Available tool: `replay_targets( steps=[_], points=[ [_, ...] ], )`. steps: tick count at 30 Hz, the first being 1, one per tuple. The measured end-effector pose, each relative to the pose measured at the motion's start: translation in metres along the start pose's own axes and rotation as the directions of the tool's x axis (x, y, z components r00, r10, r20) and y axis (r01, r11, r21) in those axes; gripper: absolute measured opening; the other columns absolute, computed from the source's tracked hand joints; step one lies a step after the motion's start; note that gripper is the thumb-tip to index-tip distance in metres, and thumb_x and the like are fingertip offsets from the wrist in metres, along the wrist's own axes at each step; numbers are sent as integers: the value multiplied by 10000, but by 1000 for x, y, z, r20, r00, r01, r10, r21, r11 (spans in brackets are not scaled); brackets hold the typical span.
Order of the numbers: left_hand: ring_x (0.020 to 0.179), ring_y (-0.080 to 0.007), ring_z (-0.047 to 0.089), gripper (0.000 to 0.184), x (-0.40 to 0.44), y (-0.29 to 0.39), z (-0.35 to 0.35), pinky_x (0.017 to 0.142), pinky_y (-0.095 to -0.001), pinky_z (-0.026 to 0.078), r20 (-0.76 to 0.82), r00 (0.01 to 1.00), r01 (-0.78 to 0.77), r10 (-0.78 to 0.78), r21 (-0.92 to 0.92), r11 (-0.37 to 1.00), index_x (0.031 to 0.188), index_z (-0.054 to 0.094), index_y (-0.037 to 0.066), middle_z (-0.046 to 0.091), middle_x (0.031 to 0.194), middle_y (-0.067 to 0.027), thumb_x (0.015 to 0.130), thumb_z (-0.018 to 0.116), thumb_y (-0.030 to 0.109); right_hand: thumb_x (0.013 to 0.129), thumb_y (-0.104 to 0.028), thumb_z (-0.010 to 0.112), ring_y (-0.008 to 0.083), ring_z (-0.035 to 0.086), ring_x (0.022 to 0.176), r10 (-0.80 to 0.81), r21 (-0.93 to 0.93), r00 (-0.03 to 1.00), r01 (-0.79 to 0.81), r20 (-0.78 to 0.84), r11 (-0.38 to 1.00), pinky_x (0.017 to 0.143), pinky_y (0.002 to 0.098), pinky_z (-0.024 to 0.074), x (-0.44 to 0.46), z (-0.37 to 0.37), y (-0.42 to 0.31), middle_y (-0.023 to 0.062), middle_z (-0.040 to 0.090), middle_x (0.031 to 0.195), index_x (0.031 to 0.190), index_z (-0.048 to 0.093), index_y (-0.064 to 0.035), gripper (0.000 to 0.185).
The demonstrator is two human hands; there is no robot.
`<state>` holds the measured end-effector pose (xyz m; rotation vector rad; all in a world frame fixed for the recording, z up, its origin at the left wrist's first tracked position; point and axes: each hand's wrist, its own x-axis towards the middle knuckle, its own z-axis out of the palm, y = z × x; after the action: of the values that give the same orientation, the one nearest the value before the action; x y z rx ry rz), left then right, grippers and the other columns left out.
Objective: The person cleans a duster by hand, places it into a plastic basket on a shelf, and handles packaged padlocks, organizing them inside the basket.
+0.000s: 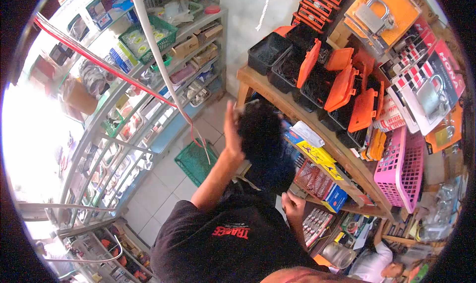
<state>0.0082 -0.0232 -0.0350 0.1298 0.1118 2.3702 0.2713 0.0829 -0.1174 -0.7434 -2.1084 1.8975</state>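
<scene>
We look past a person in a black T-shirt (198, 248) in front of the wooden table (263, 88); the wearer's own hands do not show recognisably, so we cannot tell whether either is spread or holding anything. The co-worker's left hand (232, 130) is raised beside the dark hair (260, 129), fingers extended, while their right hand (294, 208) is curled before the table's front, any grip hidden from us. Nearest that hand, yellow packets (320, 158) sit just below the table's front edge. On the table's top, black plastic bins (267, 52) have raised orange lids (340, 90), and a pink basket (393, 171) stands at the table's near end. We judge the lids a weak spot: an elbow swung towards the table could catch one and tip a bin. A passing shoulder could nudge the pink basket off the edge. Beyond the table's far end, a white tube (156, 50) hangs near a green basket (191, 159) on the floor; a turning forearm could snag it.
</scene>
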Motion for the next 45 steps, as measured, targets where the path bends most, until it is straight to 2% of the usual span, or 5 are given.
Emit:
replay_targets(
  steps=[9,14,21,28,45],
  points=[
    [1046,-304,595,862,0,13,5,1003,-427,418,216,976,-73,20,240,968,1225,517,-27,598,1173,-175,867,262,714,946,-103,513,64,374,470,-138,-157,990,140,22,978,454,239,289,-3,-7,47,-14,405,538,619,437,-62,338],
    [1077,-314,585,745,-11,-15,19,991,-421,430,-395,916,118,-76,84,989,1296,494,20,607,1194,-140,891,357,630,940,-86,517,72,405,498,15,89,999,-11,-51,996,475,237,300,-5,5,19,-6,427,558,628,443,-44,324],
    [1026,-400,593,817,2,14,-4,925,-511,456,178,981,51,-76,143,988,1216,521,-21,612,1121,-241,869,317,691,924,-118,559,98,418,523,-113,-232,991,126,72,965,494,258,316,-14,0,49,2,463,578,687,524,10,272],
    [1059,-405,561,768,-6,-30,-49,966,-543,407,7,993,115,-115,49,992,1196,522,13,547,1221,-208,875,296,673,881,-138,652,102,559,672,143,-111,971,-123,192,986,661,259,481,-2,-7,35,52,622,721,918,653,48,190],
    [932,-370,603,727,-10,-33,11,888,-513,469,93,995,27,-46,199,980,1215,497,14,611,1037,-198,881,314,633,943,-165,548,54,395,513,15,-16,1000,-15,9,1000,480,253,305,-2,-10,3,-25,433,553,660,482,-26,322]
  ],
)
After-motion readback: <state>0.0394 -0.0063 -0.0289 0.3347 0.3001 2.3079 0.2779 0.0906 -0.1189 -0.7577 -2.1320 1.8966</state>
